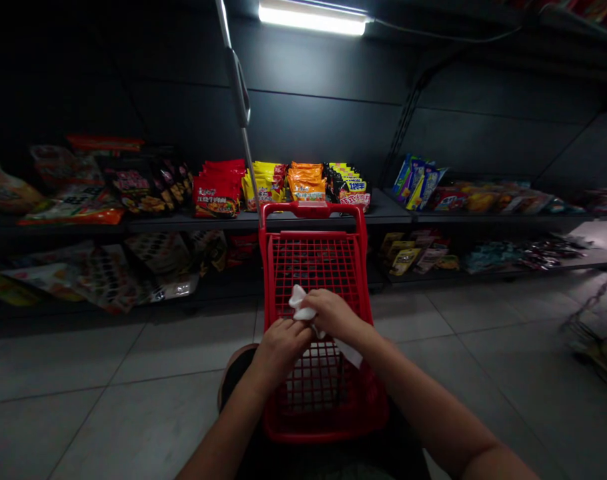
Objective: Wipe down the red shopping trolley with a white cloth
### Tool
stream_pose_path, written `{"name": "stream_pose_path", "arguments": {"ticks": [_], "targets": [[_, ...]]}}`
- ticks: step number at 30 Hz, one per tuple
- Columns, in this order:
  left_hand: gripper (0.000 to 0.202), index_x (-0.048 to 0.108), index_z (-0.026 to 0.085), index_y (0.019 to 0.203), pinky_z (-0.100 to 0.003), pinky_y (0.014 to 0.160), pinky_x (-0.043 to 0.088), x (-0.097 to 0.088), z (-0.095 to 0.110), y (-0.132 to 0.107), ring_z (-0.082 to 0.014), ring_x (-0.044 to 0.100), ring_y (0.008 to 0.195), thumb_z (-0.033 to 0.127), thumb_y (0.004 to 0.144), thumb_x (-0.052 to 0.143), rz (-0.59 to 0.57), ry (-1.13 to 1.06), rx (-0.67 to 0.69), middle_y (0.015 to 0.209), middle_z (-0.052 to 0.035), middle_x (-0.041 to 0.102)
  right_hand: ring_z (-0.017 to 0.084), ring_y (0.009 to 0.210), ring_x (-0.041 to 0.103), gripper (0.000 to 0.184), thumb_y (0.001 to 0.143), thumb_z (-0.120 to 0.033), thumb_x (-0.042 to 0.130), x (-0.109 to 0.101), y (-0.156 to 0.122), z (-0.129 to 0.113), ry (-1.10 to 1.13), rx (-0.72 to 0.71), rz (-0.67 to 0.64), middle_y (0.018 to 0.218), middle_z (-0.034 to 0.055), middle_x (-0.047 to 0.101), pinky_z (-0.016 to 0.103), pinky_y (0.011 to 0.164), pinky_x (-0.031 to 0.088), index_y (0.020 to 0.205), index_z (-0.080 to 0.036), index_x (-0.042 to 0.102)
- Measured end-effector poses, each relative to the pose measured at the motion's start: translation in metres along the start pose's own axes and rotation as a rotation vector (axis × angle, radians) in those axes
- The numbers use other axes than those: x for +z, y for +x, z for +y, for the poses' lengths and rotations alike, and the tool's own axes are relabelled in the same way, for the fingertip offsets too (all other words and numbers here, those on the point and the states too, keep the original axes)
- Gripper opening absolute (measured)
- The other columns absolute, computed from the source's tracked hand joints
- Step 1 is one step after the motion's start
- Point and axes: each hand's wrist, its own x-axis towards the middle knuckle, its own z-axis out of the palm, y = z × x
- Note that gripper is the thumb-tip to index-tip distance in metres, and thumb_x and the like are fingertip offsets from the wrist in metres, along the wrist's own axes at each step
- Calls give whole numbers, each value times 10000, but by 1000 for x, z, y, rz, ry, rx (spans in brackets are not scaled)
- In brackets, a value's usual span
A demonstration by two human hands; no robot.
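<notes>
A red plastic shopping basket (313,250) with grid walls stands directly in front of me, between my legs. My right hand (333,313) is closed on a crumpled white tissue (298,301) over the middle of the basket. Close beside it, my left hand (285,341) has its fingers curled together near the lower part of the tissue. Whatever lies under those left fingers is hidden. Another white piece (351,353) shows below my right forearm; whether it joins the tissue I cannot tell.
Beyond the basket, a dark shelf (383,207) carries red noodle packets (216,190), yellow packets (266,181), orange packets (306,181) and black-and-yellow packets (348,183). More bags lie on the lower shelf. A metal pole (251,157) rises at the basket's left. Cables (583,310) lie at right.
</notes>
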Motion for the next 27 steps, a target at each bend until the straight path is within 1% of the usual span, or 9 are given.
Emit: {"name": "stream_pose_path", "arguments": {"ticks": [3, 7, 12, 14, 16, 19, 22, 24, 27], "targets": [[103, 666, 237, 1000, -338, 744, 400, 1, 0, -2, -188, 591, 820, 258, 944, 582, 38, 0, -15, 905, -27, 688, 153, 994, 578, 384, 847, -42, 540, 18, 21, -17, 121, -138, -21, 1087, 12, 683, 256, 866, 417, 1125, -255, 697], [79, 643, 235, 970, -344, 742, 392, -3, 1, -2, -185, 579, 817, 257, 952, 569, -2, 10, -13, 901, -15, 676, 170, 949, 553, 229, 886, -119, 586, 4, -5, -5, 0, -152, -68, 1044, 39, 673, 294, 885, 397, 1048, -216, 716], [63, 614, 235, 938, -339, 751, 393, -6, 2, -2, -179, 558, 814, 247, 954, 555, -63, -13, -38, 897, -10, 656, 177, 884, 521, 93, 882, -191, 644, -37, -70, 35, -194, 139, -64, 947, 38, 643, 287, 798, 379, 897, -234, 726], [64, 609, 240, 971, -339, 769, 404, -6, 2, -2, -179, 563, 831, 250, 958, 547, -57, -29, -43, 924, -11, 658, 178, 883, 525, 86, 879, -178, 635, -42, -79, 40, -246, 259, -35, 953, 40, 634, 272, 739, 374, 891, -225, 707], [84, 600, 244, 1022, -334, 791, 420, -5, 1, -2, -177, 574, 856, 241, 946, 564, -47, -57, -49, 968, -12, 658, 171, 881, 539, 99, 882, -158, 612, -34, -72, 30, -243, 301, -1, 978, 43, 630, 259, 709, 372, 918, -214, 686], [136, 588, 243, 1063, -314, 801, 447, -3, 1, -2, -173, 594, 902, 240, 927, 593, -11, -91, -77, 1058, -24, 646, 163, 915, 557, 129, 897, -146, 577, -6, -42, -4, -106, 160, 9, 1012, 42, 634, 251, 759, 397, 975, -200, 664], [93, 598, 233, 1006, -294, 744, 455, -3, 1, -3, -164, 596, 849, 287, 931, 592, 39, -78, -125, 1054, -35, 638, 162, 956, 560, 194, 915, -147, 554, 15, -18, -30, 47, 12, 22, 1044, 40, 639, 261, 820, 416, 1085, -192, 637], [72, 601, 227, 963, -286, 720, 447, -5, 2, -4, -158, 584, 811, 290, 930, 592, 34, -72, -132, 995, -31, 628, 160, 972, 557, 212, 923, -148, 555, 15, -17, -27, 96, -41, 32, 1057, 36, 639, 266, 843, 417, 1114, -200, 631], [67, 594, 235, 943, -281, 733, 443, -11, 5, -3, -158, 574, 826, 230, 890, 634, -30, -80, -148, 960, -13, 608, 165, 971, 545, 135, 916, -176, 596, -3, -38, 1, 44, -51, 6, 1029, 33, 638, 274, 856, 409, 1023, -217, 667]]}}
